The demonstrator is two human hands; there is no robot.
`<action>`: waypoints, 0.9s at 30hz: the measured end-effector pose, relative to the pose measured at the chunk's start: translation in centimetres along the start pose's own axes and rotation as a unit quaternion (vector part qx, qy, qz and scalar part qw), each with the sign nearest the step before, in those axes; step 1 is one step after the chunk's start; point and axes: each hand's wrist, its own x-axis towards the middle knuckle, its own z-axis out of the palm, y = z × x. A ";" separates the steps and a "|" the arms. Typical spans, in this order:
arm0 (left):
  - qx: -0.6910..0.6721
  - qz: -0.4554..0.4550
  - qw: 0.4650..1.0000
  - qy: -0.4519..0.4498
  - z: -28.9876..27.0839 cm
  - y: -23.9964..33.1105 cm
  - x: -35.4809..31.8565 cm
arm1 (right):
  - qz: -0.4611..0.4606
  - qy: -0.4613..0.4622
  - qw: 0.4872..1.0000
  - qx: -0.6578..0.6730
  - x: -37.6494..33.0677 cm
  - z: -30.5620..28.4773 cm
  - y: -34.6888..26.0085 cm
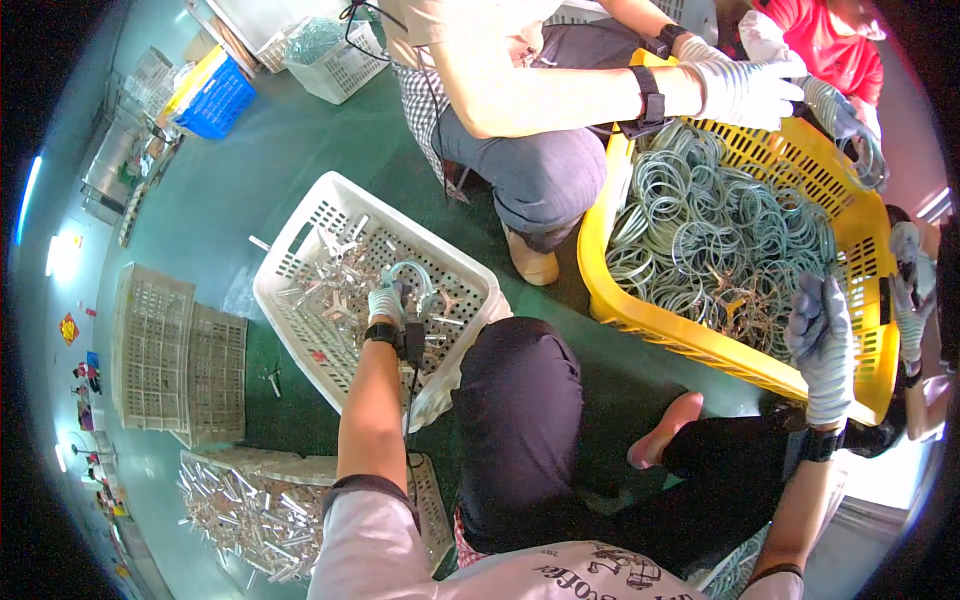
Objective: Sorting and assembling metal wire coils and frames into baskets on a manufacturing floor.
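At the far left, the wall is bent and darkened by the lens, and the small things along it can hardly be made out. Off-white crates [180,350] are stacked on the green floor [310,140], which is left open above them. Farther down, a heap of metal tubes [235,510] is partly hidden by the person's left arm.

Next, a white crate [430,245] is seen tilted in view, with metal fittings [335,290] scattered inside. The gloved left hand [385,302] is lowered into it, and a pale ring [408,268] is touched at the fingertips. The fingers are partly hidden — whether the grip is closed on the ring cannot be told. Some fittings are covered by a black wrist device [413,343].

Between this crate and the yellow basket [690,350], the floor is largely taken up by the person's knee [515,390] and a co-worker's knee [550,175]. The basket is filled with coiled rings [720,210]; its far rim is partly covered by the co-worker's gloves [745,90]. Over its near right edge the right hand [822,335] is raised, its grip loose and empty — fingers extended. At the far right, another gloved hand [908,310] is blurred near the dark border.
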 end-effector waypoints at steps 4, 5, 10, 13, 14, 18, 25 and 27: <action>-0.246 -0.151 0.957 -0.017 -2.0 1.4 -1.3 | 0.015 -0.063 0.998 0.000 0.1 -0.3 -0.1; -0.246 -0.145 0.958 -0.011 -2.8 1.2 -1.4 | 0.014 -0.046 0.999 0.007 0.1 -0.2 0.1; -0.250 -0.070 0.965 0.016 -4.8 1.0 -3.8 | -0.003 -0.002 1.000 0.023 -0.4 0.2 0.2; -0.344 -0.103 0.933 0.032 -6.8 1.7 -7.0 | 0.021 -0.044 0.998 0.036 -0.5 -0.4 0.0; -0.330 -0.094 0.939 0.029 -7.2 2.5 -8.1 | 0.008 -0.018 0.999 0.035 -0.7 -0.2 -0.1; -0.363 -0.081 0.928 0.024 -9.4 4.2 -12.3 | -0.008 0.011 1.000 0.027 -0.9 0.2 -0.1; -0.462 -0.088 0.882 0.023 -9.8 2.4 -14.3 | -0.013 0.021 1.000 0.014 -0.8 1.2 0.4; -0.446 -0.098 0.885 0.094 -10.1 0.5 -13.9 | -0.011 0.003 1.000 -0.005 -0.7 1.6 0.4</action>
